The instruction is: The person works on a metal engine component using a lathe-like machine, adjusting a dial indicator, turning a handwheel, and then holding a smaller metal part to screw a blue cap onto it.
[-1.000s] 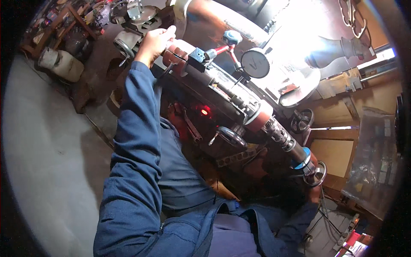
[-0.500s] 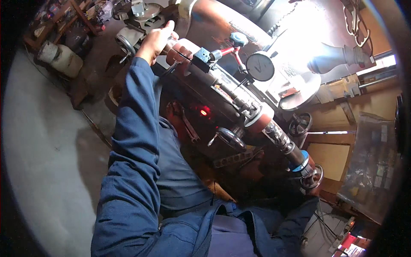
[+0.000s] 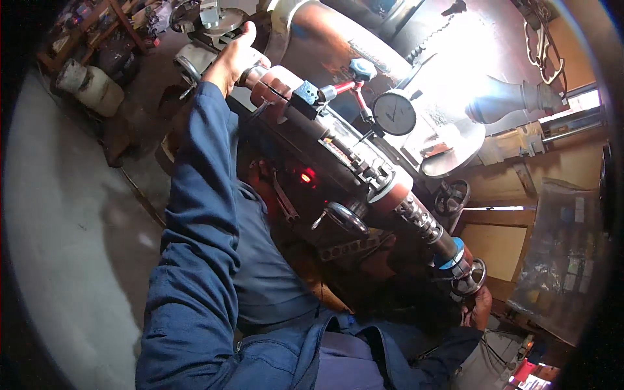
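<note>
Up top, left hand (image 3: 233, 60) is wrapped w/ a closed grip around the far end of a long reddish-brown shaft (image 3: 390, 195) lying diagonally across the machine. Dial gauge (image 3: 394, 112) on a red-and-blue stand sits just beside the shaft. Right hand (image 3: 480, 307) is at the small handwheel (image 3: 469, 278) on the near end; prob. holding it, but can't tell, mostly hidden.

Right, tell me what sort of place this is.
Most likely a machine or repair workshop. The left hand grips the end of a long metal shaft set up on a machine, a dial gauge on a stand sits beside it, and small handwheels and scattered metal parts lie around.
</note>
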Tool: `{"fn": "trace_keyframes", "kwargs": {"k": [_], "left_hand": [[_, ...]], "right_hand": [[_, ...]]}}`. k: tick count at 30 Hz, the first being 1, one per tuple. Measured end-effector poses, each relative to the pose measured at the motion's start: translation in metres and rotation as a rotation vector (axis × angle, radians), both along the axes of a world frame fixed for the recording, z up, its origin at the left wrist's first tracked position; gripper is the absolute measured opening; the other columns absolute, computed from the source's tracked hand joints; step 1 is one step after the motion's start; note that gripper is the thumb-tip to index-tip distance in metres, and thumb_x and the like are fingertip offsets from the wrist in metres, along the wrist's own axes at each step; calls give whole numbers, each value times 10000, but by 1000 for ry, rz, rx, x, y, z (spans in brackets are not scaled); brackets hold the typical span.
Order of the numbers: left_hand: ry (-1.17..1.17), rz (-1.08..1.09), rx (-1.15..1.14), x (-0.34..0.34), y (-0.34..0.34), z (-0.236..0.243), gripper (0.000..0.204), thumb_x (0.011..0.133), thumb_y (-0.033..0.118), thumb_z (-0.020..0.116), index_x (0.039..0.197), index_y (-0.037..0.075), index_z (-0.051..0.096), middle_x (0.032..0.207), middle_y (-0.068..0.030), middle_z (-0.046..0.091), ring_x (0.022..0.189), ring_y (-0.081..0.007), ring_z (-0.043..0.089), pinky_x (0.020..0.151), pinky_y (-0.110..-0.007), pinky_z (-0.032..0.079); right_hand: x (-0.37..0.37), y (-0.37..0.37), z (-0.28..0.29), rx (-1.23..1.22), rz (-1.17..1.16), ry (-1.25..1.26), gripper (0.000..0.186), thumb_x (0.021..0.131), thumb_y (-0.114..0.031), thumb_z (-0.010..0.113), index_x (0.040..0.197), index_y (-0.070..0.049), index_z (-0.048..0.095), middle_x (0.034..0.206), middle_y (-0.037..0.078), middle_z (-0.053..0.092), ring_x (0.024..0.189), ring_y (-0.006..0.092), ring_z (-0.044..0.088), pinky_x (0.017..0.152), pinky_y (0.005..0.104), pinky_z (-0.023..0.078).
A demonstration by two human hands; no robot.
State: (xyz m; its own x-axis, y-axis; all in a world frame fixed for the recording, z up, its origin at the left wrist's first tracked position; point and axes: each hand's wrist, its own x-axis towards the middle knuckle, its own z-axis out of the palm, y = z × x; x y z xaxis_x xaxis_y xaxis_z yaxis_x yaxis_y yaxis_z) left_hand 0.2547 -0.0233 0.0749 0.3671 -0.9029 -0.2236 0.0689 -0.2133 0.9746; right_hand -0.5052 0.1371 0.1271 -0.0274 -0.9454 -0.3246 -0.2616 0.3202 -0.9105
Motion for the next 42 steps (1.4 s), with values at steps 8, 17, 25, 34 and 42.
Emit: {"fn": "trace_keyframes", "kwargs": {"k": [8, 17, 25, 34, 42], "left_hand": [[-220, -41, 204, -2, -20, 11, 981, 924, 788, 215, 710, -33, 706, 678, -104, 675, 583, -195, 615, 581, -317, 497], [-635, -279, 299, 26, -35, -25, 490, 952, 444, 562, 1069, -6, 718, 1019, -127, 737, 903, -211, 661, 829, -367, 498], [-1185, -485, -110, 33, -25, -30, 231, 837, 230, 575, 857, 28, 687, 846, -151, 691, 797, -340, 663, 721, -408, 510], [-1001, -406, -600, 29, -10, -40, 123, 768, 128, 604, 779, 41, 691, 808, -138, 694, 771, -325, 670, 728, -403, 539], [-1234, -33, -691, 33, 16, -56, 135, 810, 112, 572, 856, 65, 690, 850, -140, 690, 781, -313, 678, 730, -381, 539]], "right_hand": [[20, -15, -3, -118, -267, 33, 324, 1043, -389, 512, 1002, -75, 584, 825, 1, 641, 588, 72, 550, 455, 230, 417], [17, -25, -5, -123, -237, 114, 341, 1055, -405, 479, 981, -87, 578, 767, -37, 596, 582, 43, 514, 462, 200, 380], [3, -35, 17, -460, -124, 774, 408, 1059, -353, 477, 1207, 9, 593, 1078, 124, 631, 1047, 233, 607, 946, 366, 462], [326, -87, 56, -991, 525, 606, 321, 826, -178, 768, 1071, 12, 687, 1002, 199, 647, 938, 345, 618, 857, 412, 496], [523, -81, 58, -1006, 1025, 22, 214, 790, -116, 727, 950, -32, 613, 855, 151, 620, 814, 341, 619, 687, 441, 496]]}}
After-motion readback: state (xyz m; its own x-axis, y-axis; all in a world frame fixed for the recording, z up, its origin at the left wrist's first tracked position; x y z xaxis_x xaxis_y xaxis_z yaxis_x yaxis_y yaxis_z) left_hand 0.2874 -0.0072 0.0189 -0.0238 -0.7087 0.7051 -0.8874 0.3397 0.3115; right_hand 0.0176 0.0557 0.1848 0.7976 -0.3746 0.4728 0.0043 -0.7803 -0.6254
